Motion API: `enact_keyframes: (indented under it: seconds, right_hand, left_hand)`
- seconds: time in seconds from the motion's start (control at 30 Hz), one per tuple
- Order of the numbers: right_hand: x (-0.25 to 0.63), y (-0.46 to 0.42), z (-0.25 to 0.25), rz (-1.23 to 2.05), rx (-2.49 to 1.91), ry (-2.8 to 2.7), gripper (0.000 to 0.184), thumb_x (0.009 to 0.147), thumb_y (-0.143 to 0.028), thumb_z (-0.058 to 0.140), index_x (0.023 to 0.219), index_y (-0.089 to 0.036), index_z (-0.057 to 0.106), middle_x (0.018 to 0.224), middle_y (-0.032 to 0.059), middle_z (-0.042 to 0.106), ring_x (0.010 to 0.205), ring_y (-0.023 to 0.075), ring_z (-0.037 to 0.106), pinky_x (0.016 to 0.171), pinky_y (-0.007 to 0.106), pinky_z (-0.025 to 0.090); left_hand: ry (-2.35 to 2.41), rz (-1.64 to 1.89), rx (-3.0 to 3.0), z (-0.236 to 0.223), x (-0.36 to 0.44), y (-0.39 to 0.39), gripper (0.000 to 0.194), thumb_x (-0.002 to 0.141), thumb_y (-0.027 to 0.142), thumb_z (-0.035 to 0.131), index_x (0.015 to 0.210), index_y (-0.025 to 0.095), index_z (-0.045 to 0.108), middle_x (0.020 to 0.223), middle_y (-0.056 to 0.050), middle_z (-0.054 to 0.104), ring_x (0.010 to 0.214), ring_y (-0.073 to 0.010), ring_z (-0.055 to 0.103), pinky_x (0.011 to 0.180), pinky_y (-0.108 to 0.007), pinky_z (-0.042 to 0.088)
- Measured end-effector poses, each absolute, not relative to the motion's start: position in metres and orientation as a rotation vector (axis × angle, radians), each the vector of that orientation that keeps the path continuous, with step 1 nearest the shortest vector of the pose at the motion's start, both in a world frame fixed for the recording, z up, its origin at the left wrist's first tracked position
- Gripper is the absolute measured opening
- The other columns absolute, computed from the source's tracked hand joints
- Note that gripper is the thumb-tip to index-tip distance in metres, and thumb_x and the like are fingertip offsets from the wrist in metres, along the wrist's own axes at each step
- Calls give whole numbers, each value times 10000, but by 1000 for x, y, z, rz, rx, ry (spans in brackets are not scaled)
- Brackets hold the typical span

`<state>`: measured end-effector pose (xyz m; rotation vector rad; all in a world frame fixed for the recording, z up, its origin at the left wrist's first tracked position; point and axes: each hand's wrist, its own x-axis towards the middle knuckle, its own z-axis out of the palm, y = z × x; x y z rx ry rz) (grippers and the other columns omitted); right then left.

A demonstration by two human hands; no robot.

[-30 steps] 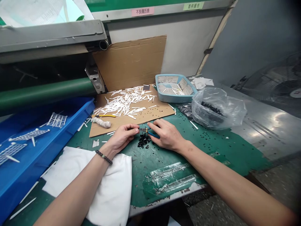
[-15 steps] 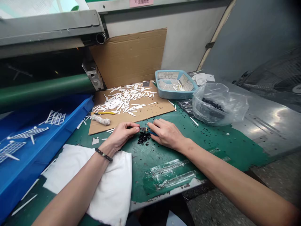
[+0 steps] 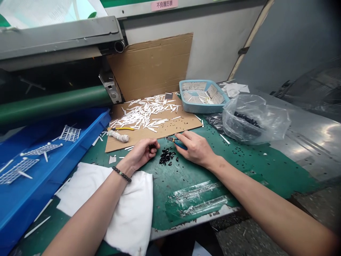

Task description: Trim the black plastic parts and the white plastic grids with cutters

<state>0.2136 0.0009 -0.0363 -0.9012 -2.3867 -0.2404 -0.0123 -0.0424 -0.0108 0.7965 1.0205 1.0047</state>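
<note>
- Blue-handled pliers point(image 3: 179, 144) sit under the fingers of my right hand point(image 3: 195, 149), held in a loose grip. My fingers cover part of the handles, so I can't tell how hard they're squeezed.
- Their long axis runs roughly sideways across the bench, with the nose pointing left and slightly away from me. The tip sits just short of the cardboard edge.
- My left hand point(image 3: 142, 153) is curled shut with the fingertips bunched, and it looks like a small black piece point(image 3: 151, 146) is pinched in there. My fingers hide most of it, so I can't make out the shape.
- Between my hands there's a small heap of black pieces point(image 3: 166, 156) on the green bench mat point(image 3: 186, 181), with strays scattered around.
- A bead bracelet point(image 3: 122, 174) is on my left wrist, and a white cloth point(image 3: 128, 202) lies under that forearm.
- Just past my left hand is a cardboard sheet point(image 3: 170, 129) covered in white strips point(image 3: 144, 115), plus a yellow-handled tool point(image 3: 121, 128) and a white wrapped bundle point(image 3: 116, 135).
- Further out are a light-blue basket point(image 3: 186, 106) holding papers and a clear plastic bag point(image 3: 255, 121) of black bits, blurry through the plastic.
- Off left, a blue bin point(image 3: 53, 167) holds white mesh pieces point(image 3: 69, 133).
</note>
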Motion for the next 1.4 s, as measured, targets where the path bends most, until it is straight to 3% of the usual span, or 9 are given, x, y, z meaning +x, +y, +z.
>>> enact_keyframes:
  seconds: [0.1, 0.27, 0.5, 0.7, 0.9, 1.13, 1.4]
  right_hand:
    - [214, 2, -36, -215, -904, -2374, 253, 928, -298, 518, 1102, -135, 601, 898, 89, 614, 823, 215, 556, 726, 310, 451]
    - [214, 1, -35, -197, -937, -2381, 252, 917, -276, 524, 1109, -133, 604, 912, 95, 621, 828, 218, 565, 728, 315, 463]
    - [216, 3, -37, -238, -889, -2358, 273, 932, -290, 493, 1130, -135, 601, 911, 88, 623, 822, 219, 595, 705, 315, 471]
    - [217, 13, -50, -335, -764, -2292, 282, 953, -335, 453, 1126, -165, 597, 924, 81, 637, 793, 227, 624, 655, 326, 461]
    - [216, 14, -51, -269, -781, -2283, 271, 934, -336, 456, 1109, -209, 619, 897, 89, 648, 769, 247, 626, 624, 337, 460]
    - [215, 4, -39, -226, -873, -2344, 264, 923, -302, 493, 1099, -149, 616, 893, 88, 627, 795, 221, 598, 681, 314, 472]
    - [215, 0, -32, -166, -933, -2369, 237, 904, -270, 541, 1102, -149, 590, 911, 92, 604, 845, 228, 561, 727, 326, 472]
  left_hand:
    - [1271, 920, 1148, -10, -5, -42, 250, 769, 382, 637, 704, 145, 591, 635, 17, 515, 529, -75, 380, 486, -202, 267]
    - [1470, 650, 1766, -17, -4, -39, 211, 798, 341, 581, 821, 167, 697, 730, -13, 647, 666, -141, 516, 614, -242, 362]
    - [1582, 601, 1947, -14, -6, -41, 197, 801, 316, 561, 852, 182, 696, 659, 1, 640, 584, -137, 520, 549, -237, 357]
    - [1571, 505, 2164, -7, -7, -45, 282, 821, 201, 469, 947, 216, 721, 926, -39, 737, 830, -173, 639, 771, -258, 458]
    - [1470, 473, 2246, -3, -9, -44, 248, 836, 279, 553, 1012, 201, 710, 886, -41, 729, 793, -176, 638, 742, -263, 468]
    - [1409, 590, 2212, -11, -9, -43, 212, 853, 228, 536, 957, 215, 720, 924, -60, 729, 807, -197, 644, 727, -277, 451]
    - [1487, 729, 2244, -19, -10, -39, 157, 818, 216, 538, 799, 227, 693, 768, -45, 669, 714, -186, 566, 665, -273, 375]
